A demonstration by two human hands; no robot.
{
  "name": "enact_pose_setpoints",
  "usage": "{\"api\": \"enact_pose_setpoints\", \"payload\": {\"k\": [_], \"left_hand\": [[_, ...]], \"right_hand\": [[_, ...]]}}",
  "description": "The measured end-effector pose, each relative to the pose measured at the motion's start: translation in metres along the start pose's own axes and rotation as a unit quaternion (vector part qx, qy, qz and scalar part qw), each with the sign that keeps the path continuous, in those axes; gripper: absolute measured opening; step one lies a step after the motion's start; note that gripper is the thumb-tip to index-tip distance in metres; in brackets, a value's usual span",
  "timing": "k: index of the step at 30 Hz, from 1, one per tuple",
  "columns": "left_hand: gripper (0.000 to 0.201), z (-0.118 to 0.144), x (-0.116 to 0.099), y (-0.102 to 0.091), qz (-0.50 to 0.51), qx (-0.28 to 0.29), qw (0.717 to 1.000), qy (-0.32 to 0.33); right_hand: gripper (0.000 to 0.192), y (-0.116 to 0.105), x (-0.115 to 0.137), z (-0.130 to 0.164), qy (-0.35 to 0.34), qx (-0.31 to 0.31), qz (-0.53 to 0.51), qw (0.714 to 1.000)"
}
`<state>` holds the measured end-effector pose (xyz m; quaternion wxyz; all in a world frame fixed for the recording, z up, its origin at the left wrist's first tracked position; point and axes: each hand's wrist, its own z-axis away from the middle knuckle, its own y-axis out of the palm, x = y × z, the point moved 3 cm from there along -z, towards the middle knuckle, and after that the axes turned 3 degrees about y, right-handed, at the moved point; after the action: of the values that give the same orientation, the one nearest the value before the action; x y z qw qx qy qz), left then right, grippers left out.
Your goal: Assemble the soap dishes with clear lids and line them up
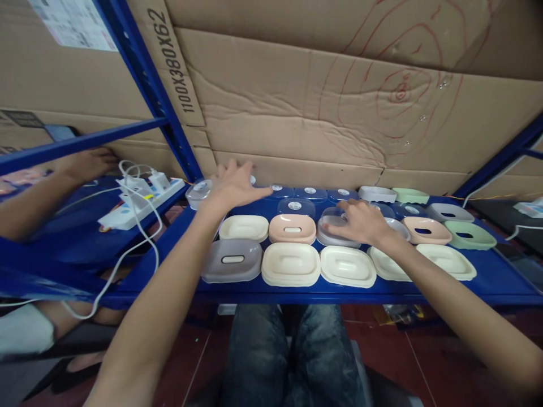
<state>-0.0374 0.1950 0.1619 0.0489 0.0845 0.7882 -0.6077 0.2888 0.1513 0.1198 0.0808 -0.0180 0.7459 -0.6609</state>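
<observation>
Fingers of the left hand [232,186] are spread flat and hover over a clear lid [198,192] at the back of the blue shelf [297,293], pinching nothing. Just right of them runs a row of clear lids [310,194]. Fingers of the right hand [360,223] curl around a clear lid on a grey soap dish [333,229], beside a pink soap dish [292,228]. Nearer lie cream soap dishes [291,264]. Far left, another person's hand [87,164] rests by a white power strip [139,198].

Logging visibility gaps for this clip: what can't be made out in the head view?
- What lies under the left hand: its palm covers the back row there.
- The clear lid: the right hand partly covers it, so the grip is unclear.
- Co-worker's hand: the shelf beam hides the arm.
- White label: cut off, too small.
</observation>
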Motion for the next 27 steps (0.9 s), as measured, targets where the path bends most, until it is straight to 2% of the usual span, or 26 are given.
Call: {"api": "enact_pose_setpoints", "payload": {"k": [3,6,9,12,19,27], "left_hand": [[0.085,0.042,0.004,-0.025,0.024,-0.098,0.995,0.021],[0.08,0.086,0.008,-0.035,0.05,-0.156,0.984,0.069],[0.075,0.121,0.011,-0.03,0.061,-0.181,0.979,0.074],[0.072,0.146,0.015,-0.015,0.063,-0.195,0.976,0.075],[0.07,0.185,0.035,0.025,0.039,-0.184,0.979,0.081],[0.068,0.194,0.04,0.034,0.042,-0.167,0.983,0.065]], "right_hand": [[0.077,0.011,0.001,0.002,-0.002,0.007,0.004,1.0],[0.079,0.017,0.0,0.004,-0.003,-0.001,0.0,1.0],[0.078,0.017,0.001,0.006,-0.015,-0.003,-0.006,1.0],[0.077,0.016,0.003,0.01,-0.026,-0.012,-0.004,1.0],[0.082,0.024,0.005,0.017,-0.036,-0.047,0.014,0.998],[0.087,0.032,0.006,0.016,-0.032,-0.051,0.026,0.998]]}}
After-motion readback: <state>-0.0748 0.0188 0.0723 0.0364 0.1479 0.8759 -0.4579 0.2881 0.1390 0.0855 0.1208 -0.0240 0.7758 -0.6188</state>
